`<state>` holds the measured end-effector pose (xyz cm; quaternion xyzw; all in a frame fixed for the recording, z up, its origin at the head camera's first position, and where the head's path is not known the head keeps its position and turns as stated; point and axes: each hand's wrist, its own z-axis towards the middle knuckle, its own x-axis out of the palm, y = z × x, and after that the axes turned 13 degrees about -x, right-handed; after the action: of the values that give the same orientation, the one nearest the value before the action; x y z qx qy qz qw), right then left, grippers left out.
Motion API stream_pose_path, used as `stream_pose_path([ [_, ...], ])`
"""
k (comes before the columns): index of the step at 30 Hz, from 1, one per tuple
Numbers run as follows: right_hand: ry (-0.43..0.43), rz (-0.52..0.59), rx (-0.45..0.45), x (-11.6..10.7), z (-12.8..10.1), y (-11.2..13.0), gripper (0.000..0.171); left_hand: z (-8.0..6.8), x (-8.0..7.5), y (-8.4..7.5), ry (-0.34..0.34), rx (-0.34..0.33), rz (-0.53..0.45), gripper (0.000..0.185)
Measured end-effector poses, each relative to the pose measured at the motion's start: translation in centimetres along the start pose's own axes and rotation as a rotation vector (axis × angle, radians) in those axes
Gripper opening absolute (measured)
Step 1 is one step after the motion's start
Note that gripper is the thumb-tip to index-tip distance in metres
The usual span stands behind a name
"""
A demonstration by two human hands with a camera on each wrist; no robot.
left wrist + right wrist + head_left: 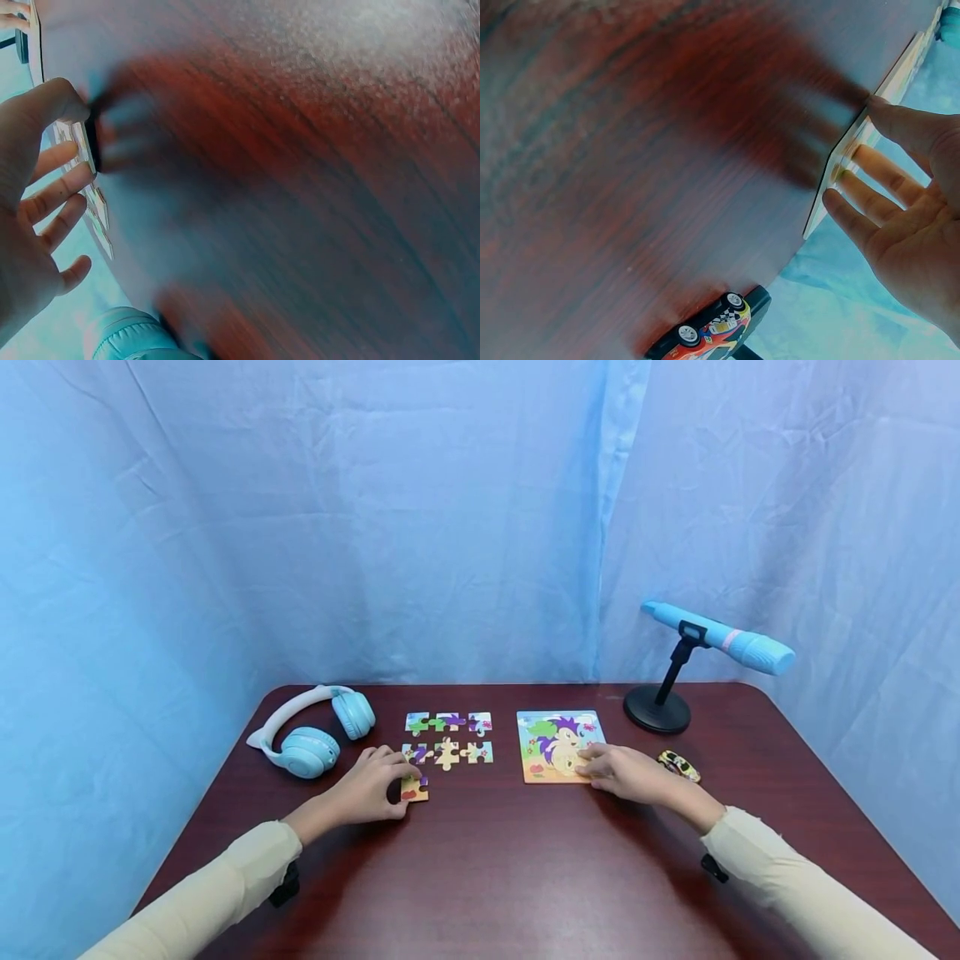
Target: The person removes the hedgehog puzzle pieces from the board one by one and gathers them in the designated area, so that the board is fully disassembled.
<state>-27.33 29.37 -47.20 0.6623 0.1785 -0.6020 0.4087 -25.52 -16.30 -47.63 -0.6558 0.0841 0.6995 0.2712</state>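
From the head view, the left hand (369, 792) pinches a loose puzzle piece (414, 789) near the scattered pieces (448, 739), while the right hand (627, 773) rests on the puzzle board (555, 745), fingers nearly straight. Left wrist view: thumb and fingers (56, 191) clamp the piece edge; grip it firmly. Right wrist view: straight fingertips (855, 217) press the board's near right corner; hold it steady against sliding

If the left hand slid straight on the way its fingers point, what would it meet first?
Probably the row of loose puzzle pieces. The left hand pinches one puzzle piece and points up-right across the table; that row lies just beyond, though depth is hard to judge.
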Motion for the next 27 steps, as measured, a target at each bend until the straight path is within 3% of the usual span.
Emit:
stream_pose_path([
  [6, -0.007, -0.010, -0.003, 0.06, 0.06, -0.01, 0.031, 0.10, 0.03, 0.11, 0.041, -0.036, 0.005, 0.039],
  [13, -0.016, -0.020, -0.019, 0.06, 0.05, -0.01, 0.030, 0.33, 0.08, 0.34, 0.023, -0.057, 0.050, 0.033],
  [27, -0.019, -0.014, -0.018, 0.11, -0.01, -0.03, 0.030, 0.71, -0.15, 0.59, 0.057, -0.045, 0.022, 0.028],
])
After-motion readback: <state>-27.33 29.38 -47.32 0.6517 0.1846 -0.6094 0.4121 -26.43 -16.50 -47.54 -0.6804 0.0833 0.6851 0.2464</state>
